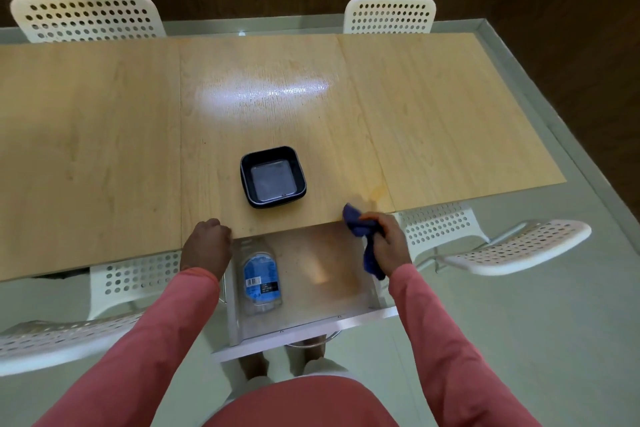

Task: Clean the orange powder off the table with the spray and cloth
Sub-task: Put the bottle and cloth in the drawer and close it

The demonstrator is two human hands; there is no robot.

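Note:
My right hand (384, 239) grips a crumpled blue cloth (360, 224) at the table's near edge, its tail hanging down over an open drawer (311, 326). A faint orange smear (375, 191) marks the wooden table (433, 114) just beyond that hand. A clear spray bottle (261, 279) with a blue label lies on its side in the drawer's left part. My left hand (207, 246) sits at the table's near edge above the drawer's left corner, fingers curled; whether it holds the edge is hidden.
A black square tray (273, 175), empty inside, stands on the table just past the drawer. White perforated chairs (512, 246) stand at the near right, near left and along the far side. A bright light reflection lies mid-table.

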